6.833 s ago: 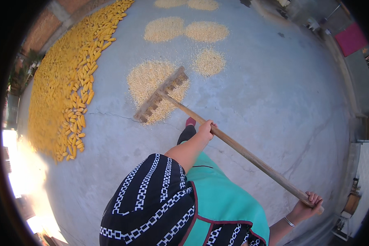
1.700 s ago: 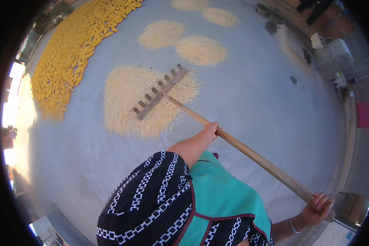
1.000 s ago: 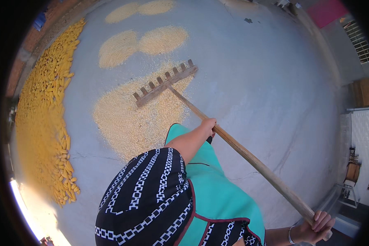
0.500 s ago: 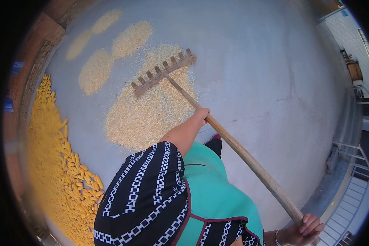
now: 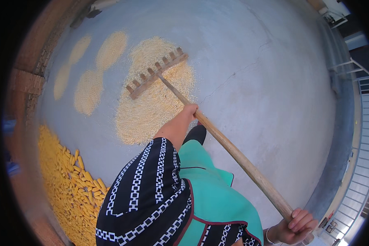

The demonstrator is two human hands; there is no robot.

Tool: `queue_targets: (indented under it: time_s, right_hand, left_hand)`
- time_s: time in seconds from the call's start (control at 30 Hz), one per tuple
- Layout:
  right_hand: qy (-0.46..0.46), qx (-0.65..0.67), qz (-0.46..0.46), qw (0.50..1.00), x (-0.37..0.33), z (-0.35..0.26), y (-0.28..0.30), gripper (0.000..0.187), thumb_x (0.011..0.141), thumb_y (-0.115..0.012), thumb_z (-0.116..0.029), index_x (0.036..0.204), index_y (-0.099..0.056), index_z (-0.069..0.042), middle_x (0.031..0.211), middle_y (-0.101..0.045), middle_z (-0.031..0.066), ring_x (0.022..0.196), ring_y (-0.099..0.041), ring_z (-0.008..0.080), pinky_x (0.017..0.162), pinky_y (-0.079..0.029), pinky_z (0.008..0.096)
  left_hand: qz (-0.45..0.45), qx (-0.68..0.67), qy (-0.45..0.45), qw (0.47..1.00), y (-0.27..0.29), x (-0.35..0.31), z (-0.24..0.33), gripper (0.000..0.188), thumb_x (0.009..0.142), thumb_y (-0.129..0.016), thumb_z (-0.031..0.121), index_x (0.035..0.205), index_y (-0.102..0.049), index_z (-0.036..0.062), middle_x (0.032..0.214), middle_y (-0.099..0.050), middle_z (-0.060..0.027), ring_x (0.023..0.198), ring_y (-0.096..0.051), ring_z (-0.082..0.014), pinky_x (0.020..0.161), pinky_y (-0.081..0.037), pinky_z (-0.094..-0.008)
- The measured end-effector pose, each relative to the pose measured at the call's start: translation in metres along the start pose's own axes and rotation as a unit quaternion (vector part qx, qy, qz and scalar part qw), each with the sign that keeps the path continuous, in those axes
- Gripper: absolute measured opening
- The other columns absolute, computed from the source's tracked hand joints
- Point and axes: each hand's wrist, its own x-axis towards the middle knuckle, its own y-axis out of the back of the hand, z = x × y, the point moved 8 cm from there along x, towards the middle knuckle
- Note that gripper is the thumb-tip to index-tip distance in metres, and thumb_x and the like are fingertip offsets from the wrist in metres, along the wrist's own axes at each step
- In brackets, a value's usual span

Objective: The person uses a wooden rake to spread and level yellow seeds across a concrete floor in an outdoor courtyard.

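Observation:
I hold a long-handled wooden rake point(image 5: 238, 155) with both hands. My left hand point(image 5: 191, 110) is closed round the shaft fairly near the head, its arm stretched forward. My right hand point(image 5: 296, 226) grips the shaft close to its butt end, at the lower right, with a bracelet on the wrist. The rake's toothed head point(image 5: 156, 74) lies across a broad patch of pale yellow corn kernels point(image 5: 139, 117), its blunt teeth pointing away from me. Kernels show on both sides of the head.
Several smaller kernel patches point(image 5: 88, 92) lie on the grey concrete floor point(image 5: 270, 110) at the far left. A heap of yellow corn cobs point(image 5: 76, 192) spreads along the left. Brick walling point(image 5: 28, 82) borders that side; a pale metal railing point(image 5: 358, 164) runs along the right.
My view has turned, so the cob heap sits lower and the railing higher. The rake head appears slightly left of before. Both hands keep their grip on the shaft.

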Motion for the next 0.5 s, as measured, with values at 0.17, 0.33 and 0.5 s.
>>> queue_targets:
  time_s: [0.17, 0.33, 0.5]
  right_hand:
    - [0.003, -0.033, 0.079, 0.996, -0.105, -0.074, 0.005, 0.023, 0.087, -0.033, -0.026, 0.071, -0.04, -0.01, 0.052, -0.034, -0.0004, 0.045, -0.036, 0.0112, 0.048, -0.034, 0.0274]
    - [0.024, -0.005, 0.144, 0.989, -0.213, -0.145, -0.017, 0.027, 0.086, -0.033, -0.029, 0.067, -0.038, -0.01, 0.052, -0.035, 0.0002, 0.044, -0.035, 0.0114, 0.044, -0.029, 0.0258]
    - [0.017, -0.053, 0.114, 0.992, -0.325, -0.199, -0.074, 0.028, 0.084, -0.037, -0.025, 0.061, -0.032, -0.01, 0.048, -0.033, -0.0004, 0.041, -0.032, 0.0105, 0.049, -0.033, 0.0251]
  left_hand:
    - [0.001, 0.053, 0.045, 0.998, 0.061, -0.053, -0.071, 0.011, 0.071, -0.047, 0.006, 0.079, -0.042, 0.0027, 0.068, -0.047, -0.0081, 0.057, -0.052, -0.0184, 0.047, -0.047, -0.0296]
    - [-0.028, 0.098, 0.057, 0.993, 0.131, -0.092, -0.12, 0.015, 0.07, -0.049, 0.005, 0.082, -0.042, 0.0016, 0.071, -0.046, -0.0096, 0.058, -0.052, -0.0203, 0.049, -0.049, -0.0308]
    - [-0.076, 0.144, 0.077, 0.984, 0.206, -0.126, -0.15, 0.016, 0.069, -0.05, 0.004, 0.082, -0.042, 0.0002, 0.072, -0.046, -0.0102, 0.057, -0.052, -0.0217, 0.048, -0.05, -0.0317]
